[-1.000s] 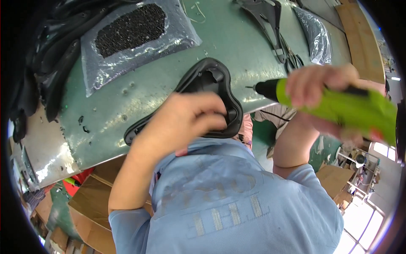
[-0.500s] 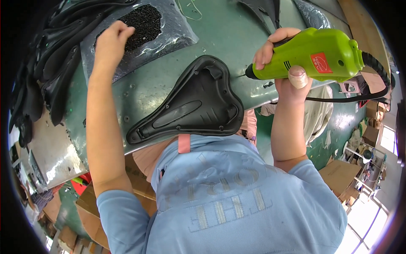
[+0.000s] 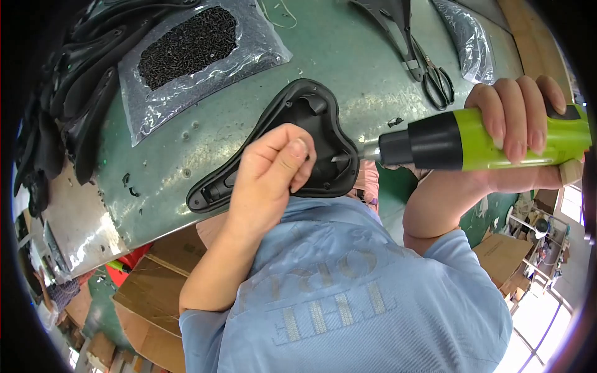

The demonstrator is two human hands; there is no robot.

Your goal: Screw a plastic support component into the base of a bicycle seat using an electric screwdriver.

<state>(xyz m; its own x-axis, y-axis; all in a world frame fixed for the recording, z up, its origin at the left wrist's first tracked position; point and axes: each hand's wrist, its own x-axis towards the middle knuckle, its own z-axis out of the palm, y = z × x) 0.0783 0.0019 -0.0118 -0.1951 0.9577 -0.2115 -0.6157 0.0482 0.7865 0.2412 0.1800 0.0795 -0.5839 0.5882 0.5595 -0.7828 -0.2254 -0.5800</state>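
Note:
A black bicycle saddle [image 3: 324,144] lies with its hollow underside up at the table's near edge, its narrow nose toward the left. Over its middle, my left hand [image 3: 273,171] is closed, thumb against fingers, with a small dark screw [image 3: 307,158] just showing at the fingertips. My right hand [image 3: 519,121] is wrapped round a green and black electric screwdriver [image 3: 476,137], held level at the right. The bit points left, over the wide rear of the saddle, close to my left fingertips. My left hand hides part of the saddle.
A clear plastic bag [image 3: 249,59] with a heap of black screws [image 3: 189,46] lies at the far left. Several black saddles [image 3: 93,118] are piled beside it. Scissors [image 3: 438,84] and a plastic bag [image 3: 467,40] lie far right. A cardboard box [image 3: 152,286] stands below the table.
My left hand has come from the screw heap to over the saddle. My right hand has turned the screwdriver and lowered it, its bit now near the saddle.

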